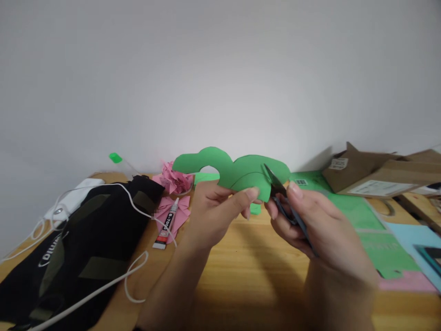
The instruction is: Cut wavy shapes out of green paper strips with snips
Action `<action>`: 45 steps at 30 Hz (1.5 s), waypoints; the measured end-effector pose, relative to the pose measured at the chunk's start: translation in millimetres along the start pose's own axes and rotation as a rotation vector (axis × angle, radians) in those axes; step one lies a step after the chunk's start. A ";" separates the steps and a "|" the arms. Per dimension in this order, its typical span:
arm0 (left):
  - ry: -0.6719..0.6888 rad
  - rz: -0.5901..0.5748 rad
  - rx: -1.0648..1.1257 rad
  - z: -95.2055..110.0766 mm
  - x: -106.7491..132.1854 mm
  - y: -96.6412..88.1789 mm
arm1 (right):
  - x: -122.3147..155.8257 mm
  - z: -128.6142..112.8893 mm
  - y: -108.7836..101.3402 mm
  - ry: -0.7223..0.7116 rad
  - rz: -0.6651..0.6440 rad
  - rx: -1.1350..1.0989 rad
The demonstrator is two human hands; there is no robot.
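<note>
The left hand (217, 212) pinches the paper (246, 172) between thumb and fingers, raised over the worktop (241, 262), probably leaving room for blades underneath. The right hand (322, 223), curled round the scissors (275, 183), holds them at the paper's right part, seemingly for control.

Left fingers (245, 198) pinch green paper (247, 170); right fingers (303, 200) grip scissors (277, 186), blade overlapping paper.

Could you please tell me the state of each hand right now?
Left hand: closed, holding the green paper.
Right hand: closed, holding the scissors, blades against the paper.
</note>
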State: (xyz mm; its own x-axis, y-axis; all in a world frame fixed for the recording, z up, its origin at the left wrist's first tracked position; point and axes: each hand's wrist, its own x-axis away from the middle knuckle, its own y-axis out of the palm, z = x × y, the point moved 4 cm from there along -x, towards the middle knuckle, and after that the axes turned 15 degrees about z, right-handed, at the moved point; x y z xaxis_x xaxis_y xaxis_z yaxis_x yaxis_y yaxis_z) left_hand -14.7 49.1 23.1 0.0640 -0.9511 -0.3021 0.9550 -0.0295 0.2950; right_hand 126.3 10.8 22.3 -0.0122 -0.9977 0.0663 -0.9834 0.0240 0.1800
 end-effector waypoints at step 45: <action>-0.005 -0.037 0.095 -3.4 7.8 6.7 | 2.0 0.5 -1.0 -0.085 0.045 0.009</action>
State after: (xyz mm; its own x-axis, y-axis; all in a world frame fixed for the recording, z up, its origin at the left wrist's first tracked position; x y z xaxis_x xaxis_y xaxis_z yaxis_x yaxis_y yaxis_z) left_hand -6.8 42.6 19.7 0.0275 -0.9504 -0.3099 0.9250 -0.0933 0.3684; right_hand 127.1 8.7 21.7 -0.0712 -0.9974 -0.0093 -0.9831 0.0686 0.1695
